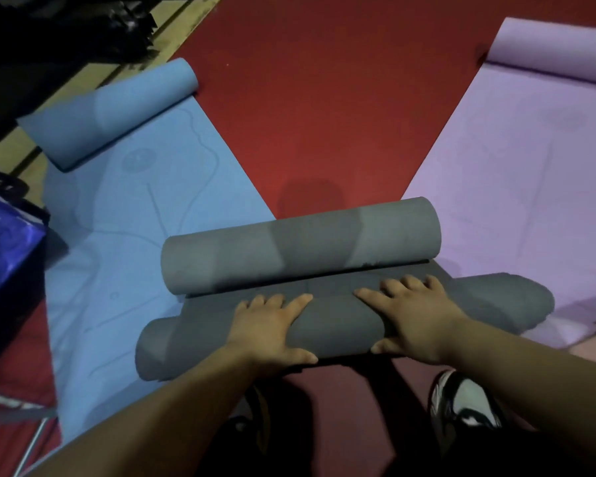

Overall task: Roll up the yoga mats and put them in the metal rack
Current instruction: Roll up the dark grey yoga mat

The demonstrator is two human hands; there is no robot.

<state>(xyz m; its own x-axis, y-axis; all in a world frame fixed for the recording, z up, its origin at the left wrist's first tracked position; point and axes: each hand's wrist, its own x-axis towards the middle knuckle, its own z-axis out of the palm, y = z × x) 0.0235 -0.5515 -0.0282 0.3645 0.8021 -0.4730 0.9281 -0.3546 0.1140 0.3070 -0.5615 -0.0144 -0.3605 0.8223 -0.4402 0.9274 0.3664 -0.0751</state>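
A grey yoga mat (338, 325) lies across the red floor in front of me, rolled from both ends: a near roll under my hands and a far roll (300, 246) just beyond, with a short flat strip between them. My left hand (272, 325) and my right hand (413, 315) press on top of the near roll, fingers spread forward and thumbs behind it. A blue mat (145, 208) lies flat on the left with its far end curled. A purple mat (516, 173) lies flat on the right, its far end curled too. No metal rack is clearly in view.
Red floor (324, 115) runs between the blue and purple mats. A blue plastic bag (4, 256) and dark items stand at the left edge. A metal bar (35, 438) shows at lower left. My shoes (465, 404) are just behind the grey roll.
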